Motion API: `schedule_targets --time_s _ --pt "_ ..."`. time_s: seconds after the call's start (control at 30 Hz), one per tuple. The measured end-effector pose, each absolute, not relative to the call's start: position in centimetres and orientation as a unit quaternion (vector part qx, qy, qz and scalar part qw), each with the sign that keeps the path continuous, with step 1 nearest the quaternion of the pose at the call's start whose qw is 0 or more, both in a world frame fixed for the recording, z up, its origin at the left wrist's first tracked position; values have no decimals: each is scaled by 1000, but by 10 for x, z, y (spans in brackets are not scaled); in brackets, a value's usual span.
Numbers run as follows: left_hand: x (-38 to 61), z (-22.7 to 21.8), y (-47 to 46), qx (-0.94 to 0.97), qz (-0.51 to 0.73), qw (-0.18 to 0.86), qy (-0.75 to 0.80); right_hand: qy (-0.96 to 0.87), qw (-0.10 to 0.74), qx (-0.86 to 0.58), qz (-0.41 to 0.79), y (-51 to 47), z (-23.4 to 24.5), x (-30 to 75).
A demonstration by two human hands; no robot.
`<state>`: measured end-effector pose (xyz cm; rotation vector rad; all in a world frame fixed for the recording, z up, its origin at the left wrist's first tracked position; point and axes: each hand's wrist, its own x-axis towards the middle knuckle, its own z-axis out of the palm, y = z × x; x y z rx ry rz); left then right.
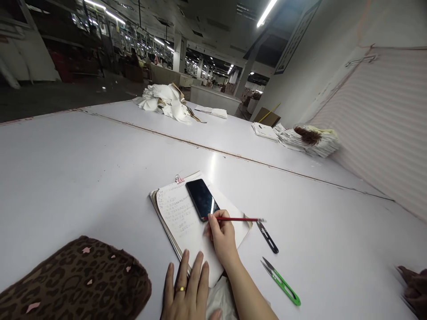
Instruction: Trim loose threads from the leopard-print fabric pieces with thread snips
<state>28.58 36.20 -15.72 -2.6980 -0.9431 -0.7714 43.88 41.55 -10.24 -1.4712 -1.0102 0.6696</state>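
1. While my right thumb and forefinger pinch the red pencil [238,219] near its left end, the other fingers of that hand curl in under it; the pencil lies almost level, and its long free end points right, ending just above the black snips [267,238].
2. My right hand [223,238] rests on the open notebook [180,213], knuckles up, just below the lower corner of the dark phone [202,199] that lies slantwise across the page.
3. My right wrist is straight, and the bare forearm runs back down and to the right, out of the bottom edge, passing over a bit of white cloth [216,302].
4. My left fingers [184,271] are stretched flat and only slightly spread, holding nothing; the tips press on the near edge of the notebook, and one finger bears a gold ring [180,289].
5. My left hand [187,295] lies palm down on the white table [83,178], close beside my right forearm.
6. A pink binder clip [179,179] grips the notebook's far edge.
7. Green snips [281,282] lie on the table to the right of my forearm, nearer to me than the black pair and apart from it.
8. Leopard-print fabric [76,280] is heaped at the near left, apart from my left hand.
9. At the right edge another person's hand [415,284] rests on the table.
10. Far off lie a pile of white cloth [167,104] and, by the wall, stacked pieces [307,140].
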Motion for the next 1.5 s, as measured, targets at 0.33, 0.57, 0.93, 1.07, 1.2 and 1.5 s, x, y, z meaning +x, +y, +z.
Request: schedule_targets --time_s 0.33,0.57,0.93,1.07,1.2,1.5 --pt "284 -164 363 -910 -262 92 -308 -729 335 -597 -14 417 -107 430" --pt "281 -165 366 -903 -288 77 -309 -713 333 -617 13 418 -106 430" --pt "278 -140 360 -899 -227 -49 -371 -514 381 -713 286 422 -64 455" --pt "277 -124 357 -902 -173 -82 -387 -431 397 -758 287 380 -44 502" --pt "275 -116 355 -901 -134 -108 -399 -328 426 -794 284 327 -37 552" --pt "272 -108 337 -897 -71 -171 -402 -230 418 -856 199 258 -53 589"
